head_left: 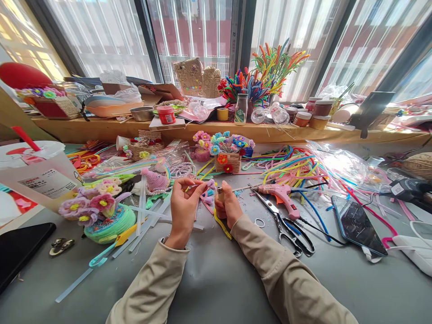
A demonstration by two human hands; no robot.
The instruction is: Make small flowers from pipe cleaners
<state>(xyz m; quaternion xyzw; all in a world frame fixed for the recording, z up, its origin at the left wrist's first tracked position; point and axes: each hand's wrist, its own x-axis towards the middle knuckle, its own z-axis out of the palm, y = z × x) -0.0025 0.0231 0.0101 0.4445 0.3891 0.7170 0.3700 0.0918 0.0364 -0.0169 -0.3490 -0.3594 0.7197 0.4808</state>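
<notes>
1. Left hand: the thumb and forefinger appear to pinch a small purple fuzzy piece at its left side; the other fingers are loosely bent
2. Right hand: the fingers wrap around a small lighter-like object, upright, with the thumb at its upper end; no flame can be made out
3. Position: the purple fuzzy piece lies between 10 and 11 o'clock from the lighter-like object, close to its top; whether they touch cannot be told
4. Adjacent items: a yellow fuzzy strip lies at 7 o'clock from the right hand, a flower box at 12, a pink glue gun at 3 and scissors at 4
5. Left side: clear sticks and a green base with fuzzy flowers lie around 9 o'clock from the left hand
6. Caution, heat: if the lighter-like object is lit at this spacing, the fuzzy fibres could scorch or catch, and the left fingertips could be burned
7. Caution, grip: the pinch is narrow; a slight slip could drop the piece among the loose scraps at 12 o'clock
8. Caution, reach: a rightward sweep of the forearm could strike the scissors or snag the glue gun's cord, pulling the gun askew
</notes>
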